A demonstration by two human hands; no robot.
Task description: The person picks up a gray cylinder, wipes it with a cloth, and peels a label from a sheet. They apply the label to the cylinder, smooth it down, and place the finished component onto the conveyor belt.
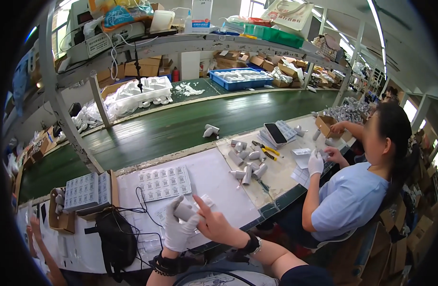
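Note:
My left hand (177,232), in a white glove, is closed around a small grey cylindrical part (183,211) above the table. Close on its right is my bare right hand (218,226), index finger stretched out past the part and the other fingers partly curled. I see nothing held in the right hand; its inner side is hidden. Just beyond my hands lies a sheet of square printed code labels (164,183). A small white piece (207,200) shows behind the right fingers; I cannot make out what it is.
Stacked label sheets (83,191) stand by a cardboard box (61,212) at left, near a black bag (115,240) with cables. Grey cylinders (247,174), yellow-handled pliers (270,149) and a phone (275,133) lie right. A co-worker (350,195) sits there. Beyond runs a green conveyor (166,126).

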